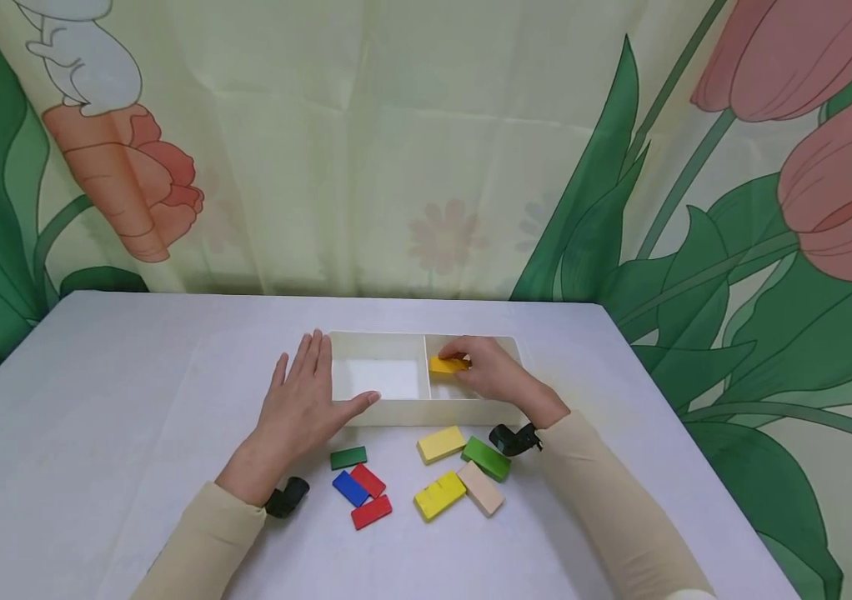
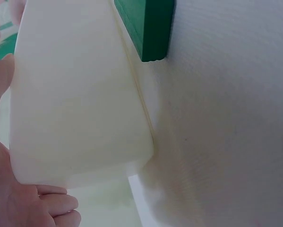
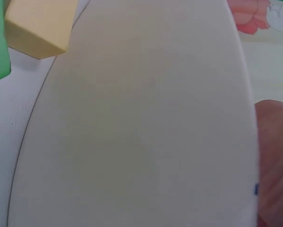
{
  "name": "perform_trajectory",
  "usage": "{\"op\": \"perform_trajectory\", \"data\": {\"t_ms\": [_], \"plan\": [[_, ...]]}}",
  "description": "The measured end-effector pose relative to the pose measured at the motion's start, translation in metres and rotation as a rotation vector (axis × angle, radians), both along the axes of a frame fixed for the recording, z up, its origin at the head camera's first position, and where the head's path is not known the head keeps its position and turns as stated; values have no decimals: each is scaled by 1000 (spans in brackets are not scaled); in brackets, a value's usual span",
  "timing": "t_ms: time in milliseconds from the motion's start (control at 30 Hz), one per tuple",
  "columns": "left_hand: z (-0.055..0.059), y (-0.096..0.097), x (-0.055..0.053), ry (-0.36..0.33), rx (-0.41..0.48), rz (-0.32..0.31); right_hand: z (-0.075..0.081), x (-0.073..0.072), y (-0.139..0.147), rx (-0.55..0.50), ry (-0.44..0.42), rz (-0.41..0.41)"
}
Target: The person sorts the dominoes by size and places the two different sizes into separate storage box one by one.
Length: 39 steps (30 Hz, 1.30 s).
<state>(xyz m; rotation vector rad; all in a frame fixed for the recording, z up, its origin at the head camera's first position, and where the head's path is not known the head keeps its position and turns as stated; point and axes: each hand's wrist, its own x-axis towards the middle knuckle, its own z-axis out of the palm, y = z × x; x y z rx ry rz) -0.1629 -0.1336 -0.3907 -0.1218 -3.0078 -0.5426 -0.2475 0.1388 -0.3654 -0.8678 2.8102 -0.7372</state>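
Observation:
A white two-compartment box (image 1: 396,412) stands on the table. Inside its right compartment my right hand (image 1: 497,371) pinches a yellow block (image 1: 444,365) between thumb and fingers. My left hand (image 1: 304,408) lies along the box's left end, fingers straight and thumb over the front rim. In the left wrist view that hand (image 2: 18,198) touches the box's end wall (image 2: 80,104). The box's front wall (image 3: 146,113) hides most of the right hand (image 3: 276,161) in the right wrist view.
Before the box lie a small green block (image 1: 348,457), a blue block (image 1: 351,488), red blocks (image 1: 371,512), yellow blocks (image 1: 439,496), a larger green block (image 1: 486,458) and a pale pink block (image 1: 481,488). Behind the white-covered table (image 1: 133,400) hangs a printed curtain (image 1: 366,167).

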Motion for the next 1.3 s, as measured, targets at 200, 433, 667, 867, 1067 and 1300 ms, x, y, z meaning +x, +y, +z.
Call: {"op": "perform_trajectory", "data": {"t_ms": [200,433,667,867,1067,1300], "plan": [[0,0,1,-5,-1,-2,-5,-2,-6,-5,2,1],[0,-1,0,-11,-1,1,-12,-7,-14,21,35,30],[4,-2,-1,-5,1,-2,-9,-9,-18,51,55,17],[0,0,1,-4,16,-6,-6,-2,-9,11,-29,-14],[1,3,1,13,5,-4,6,7,4,-29,-32,-29],[0,1,1,8,-7,1,16,24,20,-93,29,-71]]}}
